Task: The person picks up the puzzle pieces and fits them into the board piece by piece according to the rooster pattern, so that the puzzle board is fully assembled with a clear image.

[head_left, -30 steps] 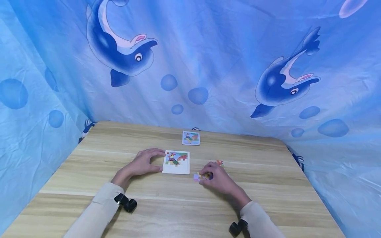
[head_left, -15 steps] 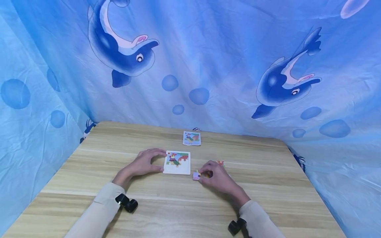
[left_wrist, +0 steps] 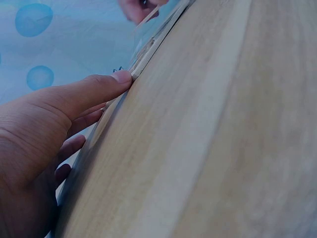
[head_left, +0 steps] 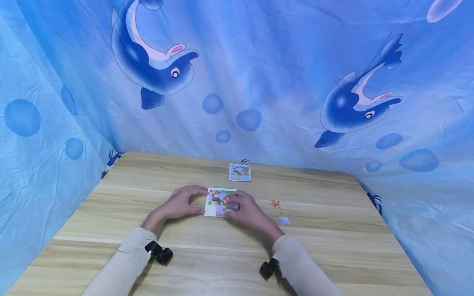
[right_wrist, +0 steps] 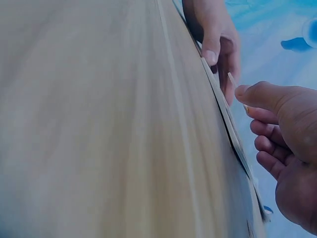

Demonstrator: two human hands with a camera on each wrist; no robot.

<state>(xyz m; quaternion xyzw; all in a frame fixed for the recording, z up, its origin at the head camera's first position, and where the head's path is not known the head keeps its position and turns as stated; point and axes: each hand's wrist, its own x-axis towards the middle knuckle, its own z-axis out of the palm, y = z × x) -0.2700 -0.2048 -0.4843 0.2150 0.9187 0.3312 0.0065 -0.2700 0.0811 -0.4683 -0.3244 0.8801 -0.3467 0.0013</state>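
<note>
On the wooden table lies a white jigsaw puzzle board (head_left: 210, 212) with a rooster picture in its upper part. My left hand (head_left: 180, 201) grips the board's left side, fingers at the far corner and thumb at the near one. In the left wrist view, the thumb (left_wrist: 116, 82) presses against the board's edge. Between the thumb and fingers of my right hand (head_left: 249, 211) is a lilac puzzle piece (head_left: 220, 210), over the board's lower part. The right wrist view shows this thin piece (right_wrist: 231, 79) edge-on, tilted above the board. My right hand covers the board's right side.
Two loose puzzle pieces lie right of the board: an orange-red one (head_left: 275, 204) and a lilac and green one (head_left: 284, 220). Behind the board is a card (head_left: 240, 172) with the rooster picture. A blue dolphin-print curtain (head_left: 237, 82) hangs behind the table (head_left: 200, 255).
My right hand has carried the lilac piece left from the tabletop to over the board, uncovering the loose pieces at the right. My left hand stays at the board's left side.
</note>
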